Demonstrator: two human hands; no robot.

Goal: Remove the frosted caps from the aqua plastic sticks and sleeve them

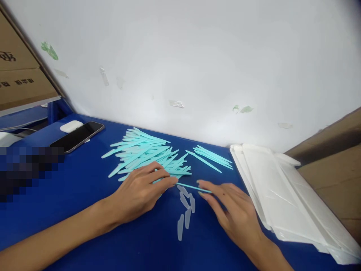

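Note:
Between my two hands, just in front of the pile, stretches a slim turquoise eyebrow razor (193, 186). My left hand (143, 186) pinches its left end, where the fingers hide the tip. The thumb and fingertips of my right hand (235, 207) close around its right end. Beyond my left hand spreads a large, loose pile of turquoise eyebrow razors (146, 150), their broad ends mostly to the left. A smaller group of razors (214, 156) lies to the right of it. Several translucent blade covers (180, 227) are scattered below the held razor.
A black phone (79, 136) and a white earbud case (71, 126) rest at the left on the blue table (135, 248). White plastic sleeves (282, 199) are stacked at the right. Cardboard boxes (22, 71) flank the space, and a white wall (180, 56) rises behind.

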